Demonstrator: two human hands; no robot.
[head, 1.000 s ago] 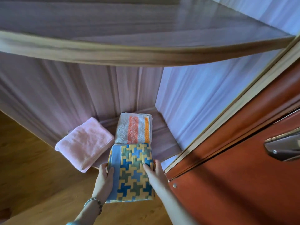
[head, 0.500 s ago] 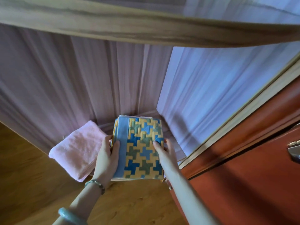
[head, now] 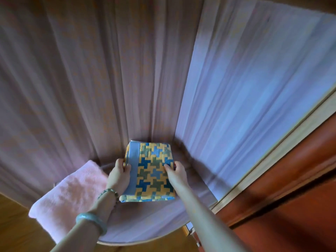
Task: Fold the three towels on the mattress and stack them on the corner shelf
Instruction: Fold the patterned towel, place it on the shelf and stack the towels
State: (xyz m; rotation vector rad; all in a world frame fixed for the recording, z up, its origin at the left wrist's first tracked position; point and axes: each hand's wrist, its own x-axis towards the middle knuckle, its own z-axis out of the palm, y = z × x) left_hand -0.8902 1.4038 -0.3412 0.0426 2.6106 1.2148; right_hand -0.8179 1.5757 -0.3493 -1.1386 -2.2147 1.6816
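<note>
A folded towel with a yellow, blue and green pattern point(head: 152, 170) lies in the back corner of the corner shelf point(head: 145, 224). My left hand point(head: 119, 177) grips its left edge and my right hand point(head: 177, 172) grips its right edge. The striped orange towel seen earlier is hidden beneath it. A folded pink towel point(head: 71, 197) lies beside it on the shelf's left part, overhanging the front rim.
Wood-grain wall panels point(head: 91, 88) close the corner on the left and behind, a paler panel point(head: 245, 106) on the right. A reddish-brown door point(head: 291, 206) stands at the right. Wooden floor point(head: 16, 233) shows below the shelf.
Both hands carried the patterned towel from the shelf's front edge back into the corner, onto the striped towel, which is now covered. The view moved closer under the upper shelf.
</note>
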